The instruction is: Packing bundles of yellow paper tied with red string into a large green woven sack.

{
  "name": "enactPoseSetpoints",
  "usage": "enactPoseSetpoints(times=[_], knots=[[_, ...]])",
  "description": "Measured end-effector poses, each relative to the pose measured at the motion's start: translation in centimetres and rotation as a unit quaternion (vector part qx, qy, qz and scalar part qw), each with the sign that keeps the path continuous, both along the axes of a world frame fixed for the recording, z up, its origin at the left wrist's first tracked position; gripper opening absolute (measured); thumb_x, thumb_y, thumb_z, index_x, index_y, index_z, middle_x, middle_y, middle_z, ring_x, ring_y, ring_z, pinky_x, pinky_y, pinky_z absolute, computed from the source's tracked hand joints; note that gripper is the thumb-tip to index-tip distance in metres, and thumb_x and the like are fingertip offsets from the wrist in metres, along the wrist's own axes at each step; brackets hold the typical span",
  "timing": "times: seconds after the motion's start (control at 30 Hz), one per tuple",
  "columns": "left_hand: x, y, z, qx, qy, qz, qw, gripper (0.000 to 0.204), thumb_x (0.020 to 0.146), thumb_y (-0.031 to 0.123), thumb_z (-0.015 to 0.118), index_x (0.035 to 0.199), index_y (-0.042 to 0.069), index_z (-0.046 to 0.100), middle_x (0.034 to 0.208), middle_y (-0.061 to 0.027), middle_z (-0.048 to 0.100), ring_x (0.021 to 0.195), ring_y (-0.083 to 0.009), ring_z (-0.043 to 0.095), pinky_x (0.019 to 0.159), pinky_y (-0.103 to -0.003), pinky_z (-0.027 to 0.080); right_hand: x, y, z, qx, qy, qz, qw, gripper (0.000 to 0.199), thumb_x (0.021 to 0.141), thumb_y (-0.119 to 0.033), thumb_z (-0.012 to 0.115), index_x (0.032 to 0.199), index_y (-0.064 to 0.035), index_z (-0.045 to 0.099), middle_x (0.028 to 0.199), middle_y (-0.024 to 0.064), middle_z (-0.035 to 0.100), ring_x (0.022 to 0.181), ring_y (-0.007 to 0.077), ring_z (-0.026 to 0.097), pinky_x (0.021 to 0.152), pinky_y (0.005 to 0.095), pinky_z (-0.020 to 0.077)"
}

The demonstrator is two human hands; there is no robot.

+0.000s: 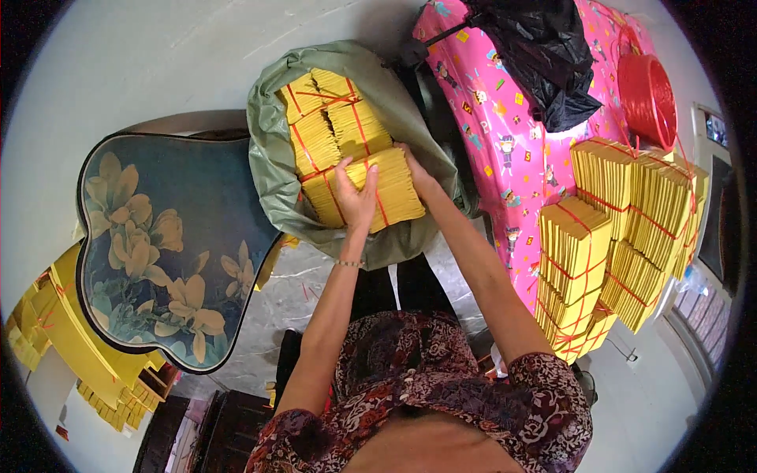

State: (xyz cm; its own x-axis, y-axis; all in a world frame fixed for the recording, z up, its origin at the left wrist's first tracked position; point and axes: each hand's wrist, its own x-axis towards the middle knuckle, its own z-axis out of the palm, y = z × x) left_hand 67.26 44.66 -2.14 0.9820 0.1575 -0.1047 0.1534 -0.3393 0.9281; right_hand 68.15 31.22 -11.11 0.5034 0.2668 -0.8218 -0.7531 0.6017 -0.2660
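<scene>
A green woven-looking sack [272, 181] stands with its mouth gaping in front of me. Inside it are bundles of yellow paper [359, 126] tied with red string. My left hand [359, 197] lies on the near face of the closest paper bundle [400, 189], thumb and fingers pressed against it. At that bundle's right end is my right hand [418, 169], fingers curled round its far corner. Between them the two hands grip this bundle, which sits in the mouth of the sack against the others. The lower part of the sack's contents is hidden.
A flower-patterned dark blue tabletop [165, 236] is at the left. To the right, a pink-covered table [493, 150] bears a black plastic bag [552, 71] and a red string roll [646, 98]. Tied yellow paper stacks [576, 244] stand beside it; more yellow paper [102, 315] is at lower left.
</scene>
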Motion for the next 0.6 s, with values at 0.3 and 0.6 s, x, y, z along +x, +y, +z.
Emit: enactPoseSetpoints(times=[0.3,0.6], knots=[[-0.3,-0.8,-2.7,0.058,0.020,0.033,0.998,0.051,0.081,0.028,0.067,0.115,-0.003,0.044,0.106,-0.0216,0.054,0.101,-0.0312,0.052,0.088,-0.036,0.040,-0.1,-0.8,-3.8,-0.011,-0.011,0.045,0.999,0.072,0.088,-0.063,0.029,0.130,-0.0062,0.043,0.124,0.0102,0.052,0.109,0.0220,0.049,0.093,0.0330,0.0380],[-0.3,0.0,0.1,0.189,-0.040,-0.057,0.980,0.066,0.080,0.027,0.067,0.132,0.002,0.035,0.134,-0.0254,0.033,0.122,-0.0383,0.033,0.101,-0.045,0.027,-4.6,-2.2,-4.1,-0.428,-0.169,0.098,0.883,0.059,0.093,-0.051,0.034,0.130,-0.0059,0.044,0.126,0.0078,0.049,0.112,0.0190,0.047,0.096,0.0304,0.0351]])
